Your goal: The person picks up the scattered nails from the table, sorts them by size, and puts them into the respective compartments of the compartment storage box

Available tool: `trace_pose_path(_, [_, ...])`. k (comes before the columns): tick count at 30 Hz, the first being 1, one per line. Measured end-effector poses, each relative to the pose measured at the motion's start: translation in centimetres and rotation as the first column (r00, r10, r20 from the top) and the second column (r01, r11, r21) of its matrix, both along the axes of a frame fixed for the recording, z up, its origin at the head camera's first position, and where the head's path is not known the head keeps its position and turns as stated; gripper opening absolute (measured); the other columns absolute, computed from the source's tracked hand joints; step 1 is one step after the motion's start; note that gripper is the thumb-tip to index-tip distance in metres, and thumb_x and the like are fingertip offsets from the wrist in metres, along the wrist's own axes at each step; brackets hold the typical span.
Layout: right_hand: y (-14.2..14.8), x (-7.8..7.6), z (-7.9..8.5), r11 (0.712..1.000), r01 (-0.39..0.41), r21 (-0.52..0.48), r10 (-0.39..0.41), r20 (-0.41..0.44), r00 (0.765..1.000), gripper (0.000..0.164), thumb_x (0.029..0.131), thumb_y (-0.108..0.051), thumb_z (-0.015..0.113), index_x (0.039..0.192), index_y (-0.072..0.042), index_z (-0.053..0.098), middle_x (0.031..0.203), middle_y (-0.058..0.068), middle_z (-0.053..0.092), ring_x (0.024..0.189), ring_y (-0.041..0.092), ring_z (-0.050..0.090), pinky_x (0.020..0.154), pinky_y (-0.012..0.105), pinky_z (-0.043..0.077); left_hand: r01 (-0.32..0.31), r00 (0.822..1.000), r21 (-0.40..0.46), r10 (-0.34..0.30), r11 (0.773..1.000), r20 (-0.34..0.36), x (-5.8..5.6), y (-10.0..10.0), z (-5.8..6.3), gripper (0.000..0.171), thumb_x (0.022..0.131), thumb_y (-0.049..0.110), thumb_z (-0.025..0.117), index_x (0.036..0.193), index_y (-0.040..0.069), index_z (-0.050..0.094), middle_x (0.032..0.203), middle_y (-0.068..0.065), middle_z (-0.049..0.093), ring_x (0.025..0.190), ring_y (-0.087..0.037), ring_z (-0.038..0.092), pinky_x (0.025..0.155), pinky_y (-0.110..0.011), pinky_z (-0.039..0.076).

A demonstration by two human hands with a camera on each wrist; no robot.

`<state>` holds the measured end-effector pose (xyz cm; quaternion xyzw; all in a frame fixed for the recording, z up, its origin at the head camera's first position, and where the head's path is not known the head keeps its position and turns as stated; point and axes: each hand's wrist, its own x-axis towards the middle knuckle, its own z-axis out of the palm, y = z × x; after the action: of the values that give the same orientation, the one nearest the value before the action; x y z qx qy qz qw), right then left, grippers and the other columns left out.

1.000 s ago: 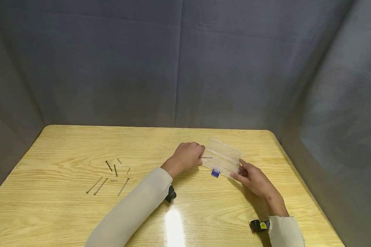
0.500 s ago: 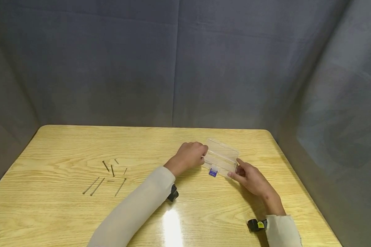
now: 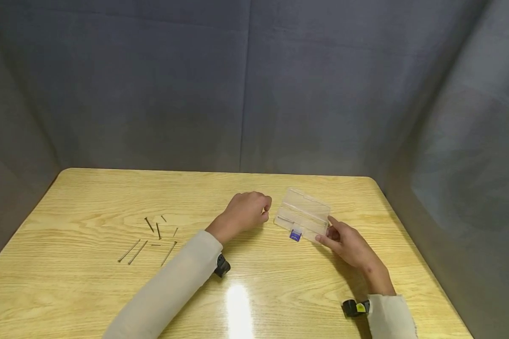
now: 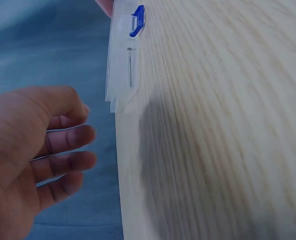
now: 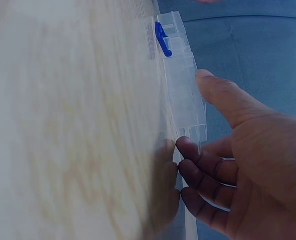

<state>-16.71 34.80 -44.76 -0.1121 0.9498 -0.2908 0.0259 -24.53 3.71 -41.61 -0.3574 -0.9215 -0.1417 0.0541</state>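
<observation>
I'm seeing one nail (image 3: 286, 219) lying inside the open clear box (image 3: 306, 218), toward its left end.
From my remote seat, I'm viewing loose nails (image 3: 159, 231) lying across the table's (image 3: 280, 287) left side, the left sleeve (image 3: 169, 285) stretching between them and the box. The left hand (image 3: 245, 210) is hanging near it, fingers loosely curled; the right hand (image 3: 351, 246) is gripping its right end.

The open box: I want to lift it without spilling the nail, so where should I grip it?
Probably take the box by its right short end, from the right, where the right hand is. The nail lies toward the left end and the blue latch juts from the near long edge, so this should clear both. Keep it level, as it lies open.
</observation>
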Motion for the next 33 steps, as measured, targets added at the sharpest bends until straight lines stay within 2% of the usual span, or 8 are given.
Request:
trace_pose_path(4, [0.3,0.0,0.1,1.0,-0.002,0.008,0.002,-0.004,1.0,0.082,0.1,-0.04,0.067,0.152,0.014,0.034,0.095,0.002,0.062,0.079,0.017,0.054,0.075,0.038,0.047,0.005,0.999,0.017,-0.006,1.0,0.046,0.8,-0.7,0.1,0.011,0.097,0.017,0.066,0.106,0.015,0.072,0.089,0.003,0.07,0.055,-0.008,0.043,0.049,-0.027,0.038])
trace_pose_path(8, [0.6,-0.1,0.1,1.0,-0.005,-0.008,0.005,0.002,1.0,0.083,0.1,-0.04,0.067,0.153,0.013,0.032,0.097,0.003,0.062,0.081,0.018,0.054,0.076,0.038,0.046,0.005,0.999,0.014,-0.005,1.0,0.046,1.7,-1.2,0.3,0.011,0.098,0.019,0.066,0.107,0.015,0.072,0.092,0.003,0.07,0.054,-0.008,0.043,0.049,-0.027,0.037])
trace_pose_path(16, [1.1,0.1,0.3,1.0,0.018,-0.018,-0.017,0.034,0.999,0.086,0.1,-0.043,0.066,0.154,0.013,0.03,0.1,0.005,0.06,0.084,0.019,0.052,0.075,0.037,0.044,-0.011,0.995,0.035,0.008,0.999,0.097,3.5,-2.6,0.5,0.007,0.099,0.023,0.068,0.104,0.018,0.071,0.077,0.01,0.056,0.061,-0.009,0.049,0.052,-0.028,0.04])
trace_pose_path(25, [1.7,0.2,0.2,1.0,0.011,-0.014,-0.01,0.02,1.0,0.083,0.101,-0.039,0.067,0.154,0.013,0.03,0.1,0.006,0.059,0.083,0.02,0.052,0.073,0.034,0.044,-0.04,0.997,0.049,0.037,0.998,0.074,5.0,-4.4,0.4,0.004,0.097,0.023,0.071,0.098,0.019,0.07,0.08,0.01,0.06,0.063,-0.009,0.05,0.053,-0.029,0.042])
trace_pose_path(33, [1.6,0.0,0.1,0.999,0.032,0.001,-0.032,0.025,0.999,0.085,0.1,-0.042,0.067,0.154,0.013,0.03,0.1,0.006,0.059,0.084,0.02,0.052,0.074,0.037,0.044,-0.08,0.996,0.068,0.078,0.994,0.032,6.9,-7.7,0.3,0.005,0.094,0.023,0.074,0.095,0.021,0.07,0.082,0.011,0.058,0.067,-0.007,0.051,0.052,-0.028,0.042])
